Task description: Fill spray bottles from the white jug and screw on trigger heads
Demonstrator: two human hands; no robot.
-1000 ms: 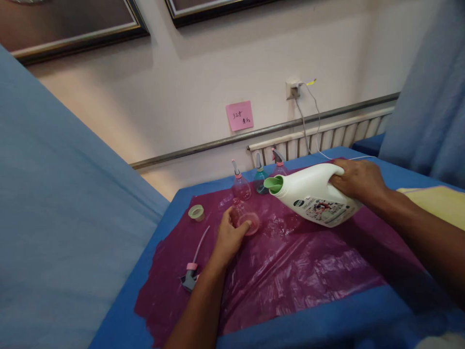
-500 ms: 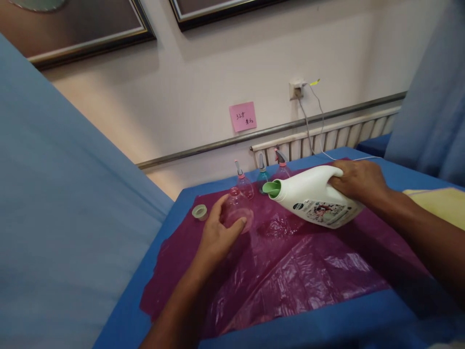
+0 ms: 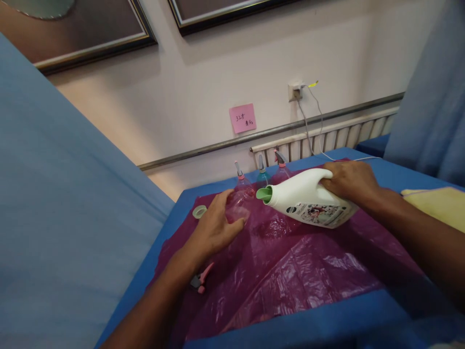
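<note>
My left hand (image 3: 216,224) is curled around a clear spray bottle without its sprayer head (image 3: 238,213). The bottle leans right, its open neck near the jug's mouth. Fingers of my right hand (image 3: 347,178) wrap the handle of a white plastic jug (image 3: 308,201), which is tipped left with its green pouring spout (image 3: 264,194) close to the bottle. I cannot make out any liquid flowing. A pale green cap (image 3: 199,211) lies left of my left hand. Beside my left forearm is a loose pink and grey trigger sprayer head (image 3: 202,279), partly hidden.
Behind stand a clear pinkish spray bottle (image 3: 242,182), a teal one (image 3: 262,179) and a pink one (image 3: 282,170). A purple plastic sheet (image 3: 298,276) covers the blue table (image 3: 392,179). A yellow cloth (image 3: 436,203) lies at right; blue curtains (image 3: 72,203) hang at the sides.
The bottle in my left hand has tilted to the right. The jug has shifted slightly left toward it. My left forearm has moved left, and the sprayer head now shows beside it.
</note>
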